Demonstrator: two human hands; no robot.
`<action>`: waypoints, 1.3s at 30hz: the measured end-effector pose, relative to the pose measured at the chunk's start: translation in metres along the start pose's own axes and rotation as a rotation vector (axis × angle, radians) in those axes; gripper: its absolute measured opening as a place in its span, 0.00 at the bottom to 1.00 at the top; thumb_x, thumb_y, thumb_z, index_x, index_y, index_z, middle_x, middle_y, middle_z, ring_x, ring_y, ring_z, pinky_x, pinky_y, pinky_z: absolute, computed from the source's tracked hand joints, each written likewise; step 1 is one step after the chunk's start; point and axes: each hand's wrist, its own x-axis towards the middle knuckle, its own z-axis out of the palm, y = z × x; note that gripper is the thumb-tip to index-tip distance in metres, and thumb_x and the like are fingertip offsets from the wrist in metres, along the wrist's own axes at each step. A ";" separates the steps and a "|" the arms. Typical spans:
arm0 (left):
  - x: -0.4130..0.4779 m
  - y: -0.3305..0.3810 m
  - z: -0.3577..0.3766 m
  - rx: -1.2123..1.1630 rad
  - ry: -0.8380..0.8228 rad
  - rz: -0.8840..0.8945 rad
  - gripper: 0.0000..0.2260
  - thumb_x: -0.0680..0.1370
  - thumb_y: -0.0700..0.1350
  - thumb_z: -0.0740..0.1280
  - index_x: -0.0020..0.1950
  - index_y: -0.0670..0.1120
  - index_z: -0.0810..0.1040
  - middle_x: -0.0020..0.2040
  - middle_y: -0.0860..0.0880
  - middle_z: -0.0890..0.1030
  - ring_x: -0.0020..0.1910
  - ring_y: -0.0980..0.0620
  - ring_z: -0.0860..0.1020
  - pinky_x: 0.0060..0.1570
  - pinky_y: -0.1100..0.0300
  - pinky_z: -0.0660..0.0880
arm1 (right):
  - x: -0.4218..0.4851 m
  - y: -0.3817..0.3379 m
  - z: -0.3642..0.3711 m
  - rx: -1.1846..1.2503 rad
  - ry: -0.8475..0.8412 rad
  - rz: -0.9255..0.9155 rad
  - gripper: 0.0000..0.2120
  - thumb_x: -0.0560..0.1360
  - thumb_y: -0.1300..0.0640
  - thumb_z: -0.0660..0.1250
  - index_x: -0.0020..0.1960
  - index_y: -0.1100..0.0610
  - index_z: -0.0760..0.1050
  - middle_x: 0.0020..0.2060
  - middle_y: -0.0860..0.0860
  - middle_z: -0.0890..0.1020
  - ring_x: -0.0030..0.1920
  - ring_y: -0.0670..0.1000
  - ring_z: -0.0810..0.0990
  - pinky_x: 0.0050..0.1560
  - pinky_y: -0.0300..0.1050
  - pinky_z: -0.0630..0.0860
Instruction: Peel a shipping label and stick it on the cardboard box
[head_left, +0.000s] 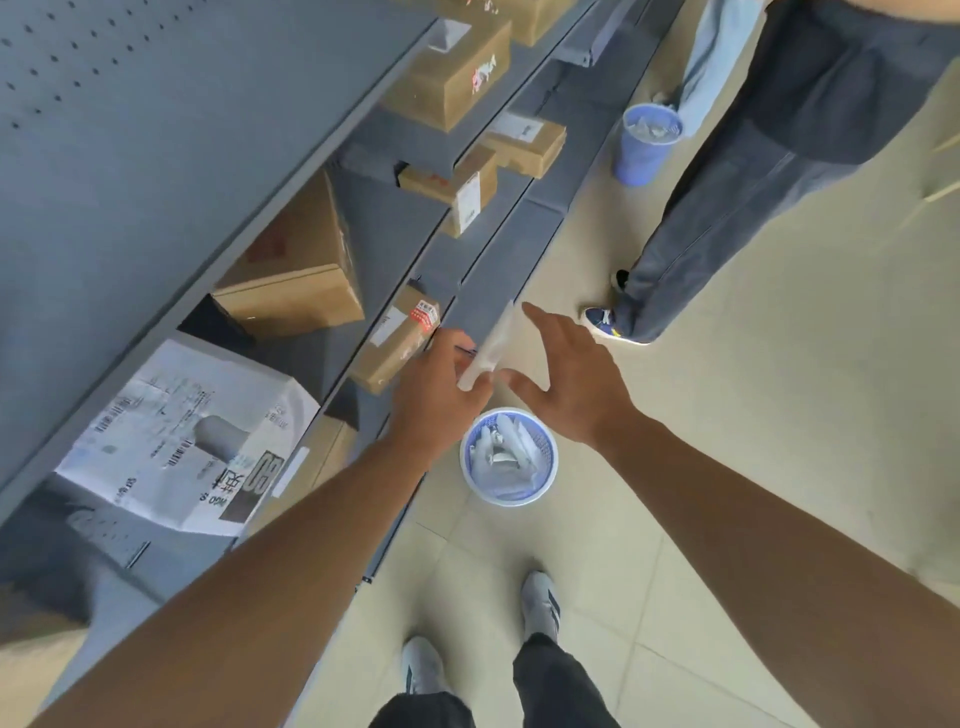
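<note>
My left hand (441, 395) pinches the lower end of a pale, blurred label sheet (491, 343), which stands up edge-on between my hands. To its right, my right hand (571, 379) is spread wide, fingers apart, holding nothing, close to the sheet but apart from it. A small cardboard box (395, 338) with a white sticker and a red sticker lies on the grey shelf (467, 249) just left of my left hand.
Several more cardboard boxes (296, 270) and a white printed bag (182, 441) lie along the shelf. A blue-white bin (470, 467) holding paper scraps stands on the floor below my hands. Another person's legs (727, 208) and a second bin (641, 156) are at right.
</note>
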 end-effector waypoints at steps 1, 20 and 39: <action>0.001 -0.005 0.010 0.003 -0.015 -0.012 0.17 0.73 0.48 0.75 0.59 0.47 0.75 0.50 0.49 0.85 0.46 0.49 0.82 0.47 0.49 0.81 | -0.002 0.009 0.007 0.003 -0.001 0.008 0.39 0.77 0.35 0.66 0.80 0.52 0.60 0.72 0.55 0.73 0.68 0.61 0.74 0.61 0.60 0.76; 0.019 -0.100 0.149 0.225 -0.087 0.148 0.15 0.74 0.54 0.70 0.57 0.51 0.77 0.49 0.52 0.84 0.47 0.45 0.80 0.44 0.48 0.79 | -0.031 0.129 0.130 0.021 -0.025 0.083 0.36 0.77 0.33 0.59 0.78 0.54 0.66 0.73 0.53 0.74 0.70 0.58 0.74 0.67 0.56 0.74; 0.025 -0.278 0.329 0.148 -0.082 0.068 0.18 0.72 0.50 0.73 0.61 0.52 0.75 0.49 0.53 0.84 0.48 0.44 0.81 0.47 0.47 0.80 | -0.027 0.241 0.331 -0.029 -0.082 0.111 0.38 0.75 0.33 0.60 0.78 0.53 0.64 0.71 0.53 0.75 0.68 0.58 0.75 0.64 0.55 0.72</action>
